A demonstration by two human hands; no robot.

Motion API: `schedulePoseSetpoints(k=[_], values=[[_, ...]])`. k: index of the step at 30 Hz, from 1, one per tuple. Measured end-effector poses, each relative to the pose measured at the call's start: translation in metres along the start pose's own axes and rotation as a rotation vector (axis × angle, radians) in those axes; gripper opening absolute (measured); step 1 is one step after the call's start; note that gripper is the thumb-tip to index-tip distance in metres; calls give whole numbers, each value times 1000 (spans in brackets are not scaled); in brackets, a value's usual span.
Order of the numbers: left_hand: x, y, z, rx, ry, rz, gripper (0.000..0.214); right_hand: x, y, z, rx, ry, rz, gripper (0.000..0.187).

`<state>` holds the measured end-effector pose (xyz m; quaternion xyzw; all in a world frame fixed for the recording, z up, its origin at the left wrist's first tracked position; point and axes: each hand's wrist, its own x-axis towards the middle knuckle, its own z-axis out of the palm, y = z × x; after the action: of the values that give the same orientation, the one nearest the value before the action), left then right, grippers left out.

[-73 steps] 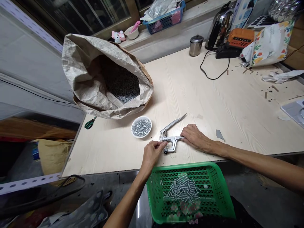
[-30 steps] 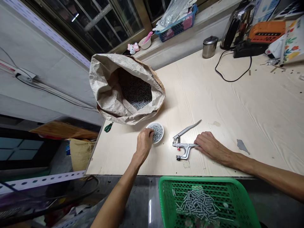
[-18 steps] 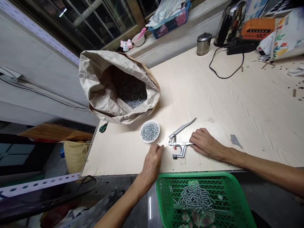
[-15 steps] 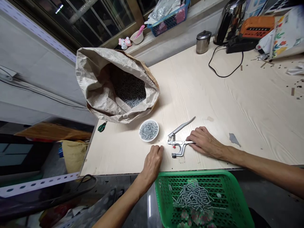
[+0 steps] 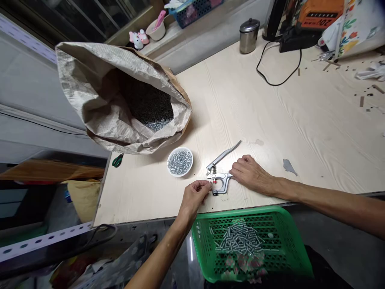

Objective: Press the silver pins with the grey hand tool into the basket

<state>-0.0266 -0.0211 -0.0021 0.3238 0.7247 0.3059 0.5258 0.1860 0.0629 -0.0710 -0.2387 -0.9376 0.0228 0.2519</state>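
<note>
Silver snap-fastener pliers (image 5: 223, 176) lie on the table, their upper handle raised and a red tip showing at the jaw. My right hand (image 5: 251, 174) is closed around the end of the lower handle. Thumb and fingers of my left hand (image 5: 194, 196) are pinched together right beside the jaw. Whatever small thing they hold is too small to make out. Behind my left hand stands a white bowl (image 5: 179, 161) filled with small metal screws. Below the table edge, a green plastic basket (image 5: 197, 241) contains a pile of screw-like metal pieces (image 5: 242, 239).
A large woven sack (image 5: 99, 124) of dark metal pieces stands open at the back left. Green-handled scissors (image 5: 117, 160) lie near the left edge. A lidded metal canister (image 5: 249, 37), a black cable (image 5: 279, 84) and an orange battery tool (image 5: 320, 14) are at the back right.
My left hand has moved from in front of the bowl to the pliers' jaw, its fingers now pinched there. My right hand stays on the handle. The camera view has shifted slightly.
</note>
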Motion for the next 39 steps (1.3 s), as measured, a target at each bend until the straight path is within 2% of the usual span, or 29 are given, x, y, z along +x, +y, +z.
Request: schedulePoseSetpoints(k=[11, 18, 24, 31, 39], values=[[4, 5, 5, 30, -34, -99, 44, 0, -1, -6, -41, -20, -28, 24], [2, 12, 6, 11, -33, -143, 37, 0, -2, -12, 10, -88, -12, 27], [7, 15, 5, 38, -45, -208, 31, 1, -3, -11, -12, -83, -12, 27], [14, 26, -3, 218, -211, -282, 28, 1, -3, -13, -18, -105, -29, 28], [15, 32, -3, 251, -276, -418, 23, 1, -3, -14, -15, -115, -47, 26]])
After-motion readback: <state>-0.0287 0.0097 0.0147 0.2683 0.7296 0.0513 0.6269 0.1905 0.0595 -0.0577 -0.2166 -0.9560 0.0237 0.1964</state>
